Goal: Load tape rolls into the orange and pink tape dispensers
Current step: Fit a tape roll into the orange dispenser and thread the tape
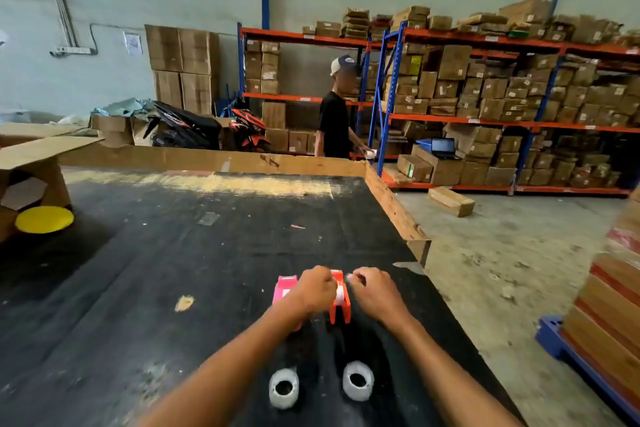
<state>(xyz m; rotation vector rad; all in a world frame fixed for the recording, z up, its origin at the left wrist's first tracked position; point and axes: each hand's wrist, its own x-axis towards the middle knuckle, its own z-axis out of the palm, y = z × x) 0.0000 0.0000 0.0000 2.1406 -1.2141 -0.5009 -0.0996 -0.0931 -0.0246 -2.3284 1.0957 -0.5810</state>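
Note:
An orange tape dispenser (pixel 340 309) stands on the black table (pixel 173 270), with a pink tape dispenser (pixel 284 288) just left of it. My left hand (pixel 317 288) rests over both, fingers closed against the orange one's left side, where a white roll shows inside. To the right, my right hand (pixel 372 291) pinches something small and pale, maybe a tape end, at the orange dispenser's top. Two clear tape rolls (pixel 284 387) (pixel 358 381) lie flat near the table's front edge, between my forearms.
A wooden rim (pixel 391 204) borders the table's far and right sides. A yellow disc (pixel 44 219) and open cardboard boxes sit at the left. A person in black (pixel 334 125) stands beyond the table by shelves of cartons. Stacked boxes on a blue pallet (pixel 554 336) stand right.

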